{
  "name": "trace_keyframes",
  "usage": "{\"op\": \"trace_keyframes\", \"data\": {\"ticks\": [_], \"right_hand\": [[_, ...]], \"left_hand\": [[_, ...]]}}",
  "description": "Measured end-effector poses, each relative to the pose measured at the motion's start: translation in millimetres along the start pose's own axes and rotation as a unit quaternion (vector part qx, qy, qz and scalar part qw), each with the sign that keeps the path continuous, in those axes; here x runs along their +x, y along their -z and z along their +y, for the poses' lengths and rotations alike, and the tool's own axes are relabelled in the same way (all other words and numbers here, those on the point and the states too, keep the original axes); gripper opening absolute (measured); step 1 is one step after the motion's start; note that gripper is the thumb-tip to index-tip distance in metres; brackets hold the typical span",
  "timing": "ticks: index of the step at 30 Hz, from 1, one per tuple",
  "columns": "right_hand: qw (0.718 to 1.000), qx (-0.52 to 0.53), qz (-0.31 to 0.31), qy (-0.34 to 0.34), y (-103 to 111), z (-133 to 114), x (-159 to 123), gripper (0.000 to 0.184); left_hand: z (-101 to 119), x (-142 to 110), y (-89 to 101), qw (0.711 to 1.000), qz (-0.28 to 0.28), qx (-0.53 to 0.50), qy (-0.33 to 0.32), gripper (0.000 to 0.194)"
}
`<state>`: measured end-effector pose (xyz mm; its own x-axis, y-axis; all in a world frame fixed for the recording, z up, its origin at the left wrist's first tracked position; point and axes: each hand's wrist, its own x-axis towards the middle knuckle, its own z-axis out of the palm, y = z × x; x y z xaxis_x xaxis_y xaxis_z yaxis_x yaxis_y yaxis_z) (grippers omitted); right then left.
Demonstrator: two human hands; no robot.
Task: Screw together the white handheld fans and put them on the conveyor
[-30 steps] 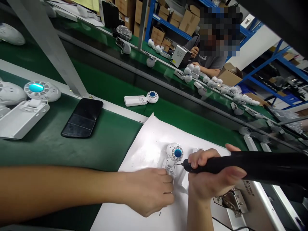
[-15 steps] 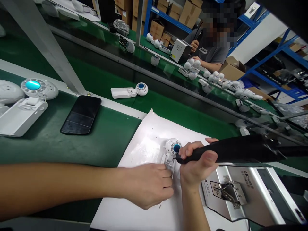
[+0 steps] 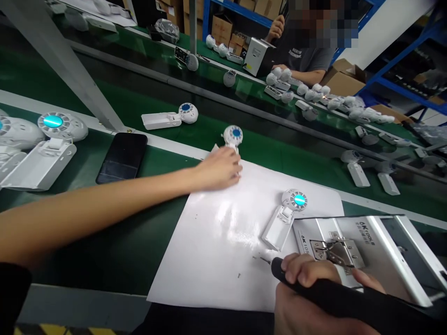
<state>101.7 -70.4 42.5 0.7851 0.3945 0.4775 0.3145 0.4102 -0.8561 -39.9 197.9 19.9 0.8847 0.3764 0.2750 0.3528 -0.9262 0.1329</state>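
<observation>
My left hand (image 3: 219, 168) reaches out over the far edge of the white sheet (image 3: 226, 232) and grips a small white fan (image 3: 233, 136) with a blue centre, holding it just above the green belt (image 3: 265, 153). My right hand (image 3: 307, 284) is low at the near edge, wrapped round a black electric screwdriver (image 3: 335, 298) whose tip points left. Between the two hands, another white fan (image 3: 284, 216) with a glowing cyan centre lies on the sheet, next to a silver metal box (image 3: 377, 251).
A black phone (image 3: 121, 157) lies on the green bench at left, beside white fans with cyan centres (image 3: 52, 135). One more fan (image 3: 171, 117) rides on the belt. A slanted metal post (image 3: 66, 65) stands at left. Across the line a person sits among many white parts (image 3: 314, 93).
My left hand has carried the blue-centred fan from the middle of the sheet out to the belt. My right hand has drawn the screwdriver back toward me. A second fan now shows on the sheet.
</observation>
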Motion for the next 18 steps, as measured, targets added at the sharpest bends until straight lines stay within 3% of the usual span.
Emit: {"op": "trace_keyframes", "data": {"ticks": [5,8,10,13,15,18], "right_hand": [[0.995,0.064,0.002,-0.082,-18.5,-0.8,-26.7,0.063],[0.986,0.127,-0.046,-0.101,-16.7,-3.7,-35.8,0.072],[0.980,0.145,-0.074,-0.113,-12.7,-4.6,-39.8,0.066],[0.977,0.145,-0.102,-0.120,-8.2,-7.9,-40.8,0.057],[0.975,0.143,-0.107,-0.129,-6.9,-13.2,-37.9,0.053],[0.970,0.148,-0.085,-0.171,-6.8,-24.1,-29.4,0.044]], "left_hand": [[-79.7,25.6,16.7,0.995,-0.040,0.051,0.075,0.037],[-102.1,18.1,24.0,0.989,-0.073,0.074,0.107,0.037],[-106.2,11.7,29.1,0.984,-0.085,0.088,0.132,0.036],[-91.0,3.3,41.5,0.977,-0.057,0.111,0.173,0.040],[-61.4,-4.4,52.8,0.980,0.005,0.111,0.165,0.040],[9.4,-25.0,66.0,0.998,0.050,0.025,0.034,0.031]]}}
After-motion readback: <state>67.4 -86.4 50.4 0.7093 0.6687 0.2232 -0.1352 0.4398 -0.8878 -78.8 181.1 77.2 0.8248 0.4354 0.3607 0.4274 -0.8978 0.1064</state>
